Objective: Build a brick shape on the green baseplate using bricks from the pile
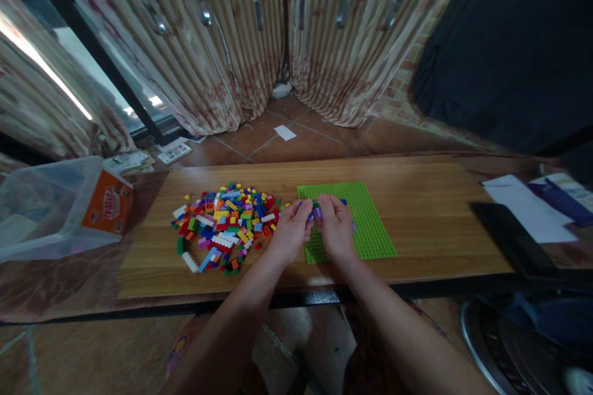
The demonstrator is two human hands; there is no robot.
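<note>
My left hand (293,227) and my right hand (336,222) meet over the left part of a green studded baseplate (373,228). Between their closed fingertips are small toy building bricks (317,213), purple, blue and green as far as they show. The fingers cover most of these bricks, so their shape is hidden. A bit of blue brick (343,202) peeks out past my right hand's knuckles, and something purple shows at its right side. To the left of my left hand spreads a loose pile of mixed coloured bricks (227,222).
Everything lies on a wooden board (430,216). A clear plastic bin (50,210) with an orange label stands at the left. On the right are a black flat object (512,237) and white papers (532,207). Curtains (208,62) hang behind, and a dark bar crosses the top.
</note>
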